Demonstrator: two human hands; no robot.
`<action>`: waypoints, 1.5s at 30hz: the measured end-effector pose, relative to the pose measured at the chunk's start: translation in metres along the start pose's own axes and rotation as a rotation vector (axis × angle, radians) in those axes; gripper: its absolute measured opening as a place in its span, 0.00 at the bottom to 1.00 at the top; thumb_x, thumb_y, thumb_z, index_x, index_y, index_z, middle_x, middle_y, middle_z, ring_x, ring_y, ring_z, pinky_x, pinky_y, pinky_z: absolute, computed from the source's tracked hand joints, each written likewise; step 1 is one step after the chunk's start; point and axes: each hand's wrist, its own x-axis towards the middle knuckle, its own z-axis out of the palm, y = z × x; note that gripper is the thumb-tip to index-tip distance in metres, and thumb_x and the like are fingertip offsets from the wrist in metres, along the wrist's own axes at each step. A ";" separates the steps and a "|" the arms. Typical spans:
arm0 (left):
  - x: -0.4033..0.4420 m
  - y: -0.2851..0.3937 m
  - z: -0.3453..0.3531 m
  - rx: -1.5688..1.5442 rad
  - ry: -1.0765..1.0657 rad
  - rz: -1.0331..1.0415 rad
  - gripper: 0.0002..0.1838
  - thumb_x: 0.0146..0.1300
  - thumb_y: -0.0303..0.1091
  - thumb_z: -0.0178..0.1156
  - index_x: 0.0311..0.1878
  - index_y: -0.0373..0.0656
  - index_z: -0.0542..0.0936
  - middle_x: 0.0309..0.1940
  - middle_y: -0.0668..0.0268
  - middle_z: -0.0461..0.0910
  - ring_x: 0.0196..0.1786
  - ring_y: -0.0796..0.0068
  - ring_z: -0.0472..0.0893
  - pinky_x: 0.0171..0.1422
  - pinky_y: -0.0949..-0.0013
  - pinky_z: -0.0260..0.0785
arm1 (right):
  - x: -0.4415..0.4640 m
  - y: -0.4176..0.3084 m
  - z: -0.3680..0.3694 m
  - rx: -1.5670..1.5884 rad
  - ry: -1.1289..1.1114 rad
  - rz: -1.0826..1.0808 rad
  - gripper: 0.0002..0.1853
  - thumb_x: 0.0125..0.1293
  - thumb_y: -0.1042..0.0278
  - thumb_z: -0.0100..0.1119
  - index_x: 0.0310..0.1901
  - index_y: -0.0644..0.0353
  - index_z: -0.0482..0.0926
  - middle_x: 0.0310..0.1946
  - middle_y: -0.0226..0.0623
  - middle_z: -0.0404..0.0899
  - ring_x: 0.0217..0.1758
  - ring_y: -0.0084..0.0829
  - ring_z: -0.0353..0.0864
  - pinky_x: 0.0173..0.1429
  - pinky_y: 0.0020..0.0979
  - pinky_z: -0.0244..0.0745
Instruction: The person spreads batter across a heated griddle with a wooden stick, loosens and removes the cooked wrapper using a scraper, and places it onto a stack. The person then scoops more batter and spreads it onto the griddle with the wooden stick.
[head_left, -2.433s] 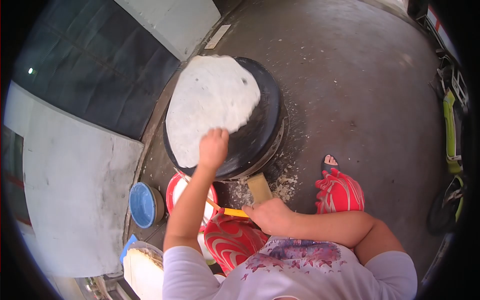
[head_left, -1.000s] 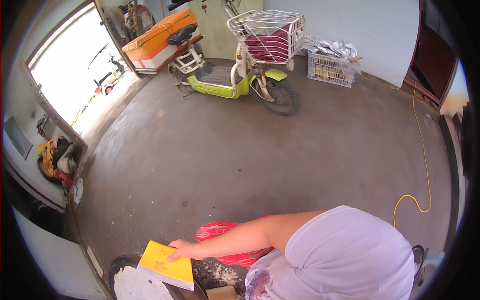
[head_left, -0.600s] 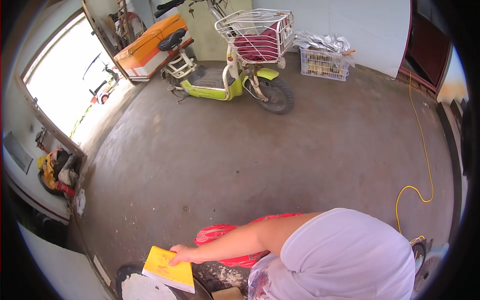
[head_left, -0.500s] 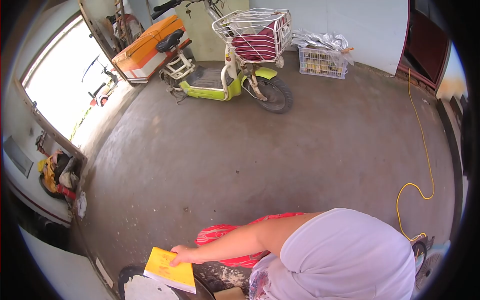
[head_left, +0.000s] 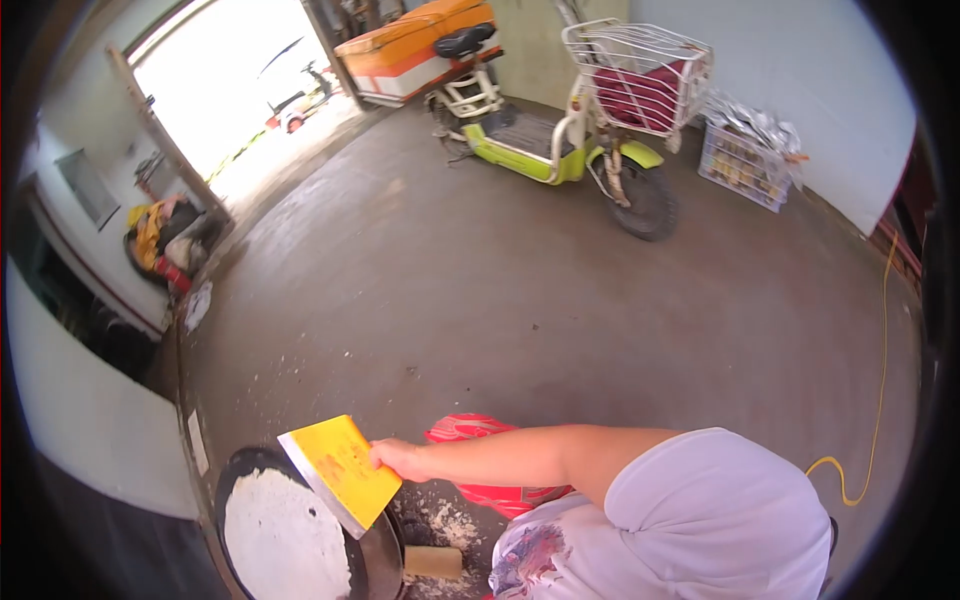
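Observation:
My right hand (head_left: 398,458) is closed on the edge of a flat yellow scraper (head_left: 343,465), which has faint markings and a pale strip along its far edge. It is held tilted over the right rim of a round black griddle (head_left: 243,466). A thin white flatbread or layer of batter (head_left: 285,535) covers much of the griddle, with a few dark spots in it. My left hand is out of sight.
A brown block (head_left: 432,562) lies beside the griddle among pale crumbs (head_left: 450,522). Ahead stand a green electric scooter (head_left: 525,150), an orange-and-white box (head_left: 410,50) and a plastic crate (head_left: 745,165). A yellow cable (head_left: 880,380) runs along the right.
My view has swung left and tilted, so the room appears shifted right. The scraper has turned and lifted off to the griddle's right side, and more of the white layer shows.

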 end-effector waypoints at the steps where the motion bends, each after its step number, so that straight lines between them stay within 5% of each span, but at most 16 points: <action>1: 0.002 0.003 -0.006 0.035 -0.062 -0.020 0.08 0.52 0.32 0.53 0.22 0.44 0.80 0.22 0.60 0.78 0.24 0.62 0.77 0.26 0.59 0.69 | -0.001 0.000 0.000 -0.005 -0.038 0.016 0.22 0.39 0.76 0.45 0.41 0.66 0.72 0.35 0.41 0.73 0.40 0.38 0.72 0.46 0.34 0.68; 2: 0.001 -0.001 -0.003 0.070 -0.128 -0.045 0.06 0.51 0.32 0.55 0.24 0.45 0.81 0.23 0.63 0.78 0.25 0.65 0.77 0.26 0.62 0.68 | 0.002 0.001 -0.003 -0.080 -0.053 0.056 0.23 0.38 0.76 0.45 0.43 0.66 0.72 0.37 0.40 0.74 0.41 0.37 0.73 0.46 0.32 0.69; 4: -0.002 -0.014 0.029 -0.030 0.171 -0.033 0.06 0.49 0.31 0.52 0.22 0.40 0.75 0.23 0.54 0.75 0.28 0.54 0.75 0.33 0.55 0.68 | -0.003 -0.002 -0.002 -0.206 -0.045 0.130 0.24 0.36 0.78 0.45 0.42 0.66 0.74 0.36 0.38 0.76 0.40 0.34 0.75 0.44 0.31 0.70; 5: -0.007 -0.015 0.030 -0.008 0.043 -0.098 0.06 0.47 0.31 0.52 0.22 0.39 0.75 0.23 0.54 0.74 0.30 0.55 0.75 0.34 0.55 0.67 | -0.004 -0.001 -0.002 -0.282 -0.003 0.122 0.24 0.35 0.79 0.45 0.42 0.65 0.74 0.34 0.37 0.75 0.37 0.33 0.75 0.42 0.30 0.71; 6: -0.008 -0.008 0.017 -0.059 0.135 -0.083 0.07 0.47 0.32 0.53 0.19 0.40 0.74 0.19 0.55 0.74 0.27 0.54 0.75 0.33 0.55 0.67 | -0.006 -0.001 0.002 -0.241 -0.001 0.091 0.17 0.36 0.78 0.46 0.34 0.64 0.74 0.27 0.36 0.73 0.29 0.33 0.74 0.33 0.32 0.71; 9: -0.008 0.005 -0.021 -0.051 0.111 -0.049 0.05 0.47 0.30 0.52 0.20 0.41 0.73 0.22 0.57 0.74 0.30 0.56 0.74 0.35 0.56 0.66 | -0.013 0.000 0.011 -0.363 0.003 0.008 0.09 0.41 0.76 0.45 0.26 0.62 0.74 0.21 0.31 0.70 0.26 0.26 0.70 0.31 0.28 0.66; 12: -0.011 0.008 -0.036 -0.072 0.159 -0.026 0.03 0.46 0.29 0.52 0.21 0.42 0.73 0.23 0.59 0.74 0.31 0.59 0.74 0.36 0.57 0.65 | 0.000 0.021 -0.001 -0.521 -0.125 0.037 0.14 0.48 0.74 0.47 0.36 0.66 0.77 0.29 0.33 0.76 0.33 0.26 0.73 0.39 0.27 0.69; 14: -0.013 0.010 -0.049 -0.065 0.216 0.017 0.02 0.45 0.29 0.53 0.21 0.43 0.72 0.22 0.60 0.73 0.32 0.60 0.74 0.36 0.57 0.65 | -0.002 0.027 0.002 -0.963 0.074 0.021 0.15 0.59 0.64 0.48 0.41 0.67 0.76 0.34 0.37 0.79 0.37 0.29 0.77 0.43 0.28 0.70; 17: -0.010 0.009 -0.073 -0.058 0.322 0.061 0.01 0.45 0.27 0.54 0.22 0.43 0.72 0.23 0.61 0.73 0.32 0.59 0.74 0.35 0.58 0.66 | 0.005 0.052 -0.010 -1.142 0.020 -0.285 0.18 0.62 0.55 0.47 0.45 0.59 0.77 0.39 0.49 0.78 0.44 0.44 0.77 0.48 0.37 0.70; 22: -0.005 0.005 -0.130 -0.116 0.403 -0.087 0.04 0.49 0.28 0.55 0.30 0.42 0.74 0.30 0.59 0.75 0.36 0.58 0.76 0.33 0.59 0.71 | -0.019 0.039 0.017 -1.353 -0.087 -0.204 0.23 0.58 0.60 0.54 0.55 0.55 0.70 0.40 0.47 0.78 0.47 0.46 0.76 0.51 0.36 0.70; 24: -0.002 0.001 -0.155 -0.148 0.459 -0.079 0.04 0.50 0.28 0.55 0.31 0.42 0.75 0.30 0.59 0.76 0.34 0.59 0.77 0.31 0.60 0.71 | -0.020 0.043 0.023 -1.605 -0.077 -0.347 0.32 0.53 0.61 0.60 0.61 0.51 0.63 0.48 0.46 0.74 0.49 0.45 0.74 0.53 0.36 0.70; 30: -0.012 -0.009 -0.224 -0.271 0.542 -0.075 0.04 0.49 0.24 0.55 0.30 0.40 0.75 0.24 0.59 0.75 0.28 0.57 0.76 0.30 0.62 0.68 | -0.014 0.060 0.041 -1.598 -0.166 -0.557 0.39 0.46 0.66 0.66 0.62 0.49 0.60 0.61 0.42 0.62 0.55 0.43 0.71 0.56 0.35 0.69; 31: -0.016 -0.016 -0.230 -0.311 0.565 -0.082 0.04 0.49 0.23 0.55 0.30 0.39 0.75 0.24 0.58 0.75 0.27 0.57 0.76 0.30 0.63 0.69 | -0.007 0.067 0.038 -1.534 -0.183 -0.695 0.29 0.48 0.70 0.64 0.55 0.52 0.69 0.56 0.43 0.69 0.53 0.42 0.73 0.54 0.34 0.70; 37: -0.067 -0.092 -0.249 -0.525 0.586 -0.450 0.07 0.53 0.26 0.55 0.36 0.36 0.77 0.25 0.56 0.77 0.25 0.69 0.77 0.32 0.71 0.68 | -0.006 0.054 0.115 -1.167 -0.418 -0.538 0.10 0.50 0.81 0.55 0.35 0.60 0.78 0.33 0.38 0.81 0.39 0.31 0.80 0.45 0.26 0.71; 40: -0.122 -0.158 -0.262 -0.605 0.733 -0.623 0.07 0.57 0.27 0.54 0.37 0.36 0.78 0.24 0.65 0.77 0.26 0.82 0.73 0.33 0.76 0.66 | -0.024 0.057 0.202 -1.165 -0.612 -0.637 0.10 0.51 0.79 0.52 0.37 0.60 0.77 0.31 0.39 0.80 0.37 0.30 0.80 0.43 0.27 0.72; 45: -0.283 -0.205 -0.358 -0.464 1.011 -0.670 0.08 0.61 0.25 0.50 0.40 0.35 0.77 0.33 0.67 0.79 0.36 0.83 0.75 0.42 0.78 0.66 | -0.114 0.103 0.335 -0.992 -0.965 -0.751 0.10 0.52 0.75 0.52 0.37 0.58 0.78 0.33 0.40 0.80 0.36 0.34 0.80 0.41 0.28 0.72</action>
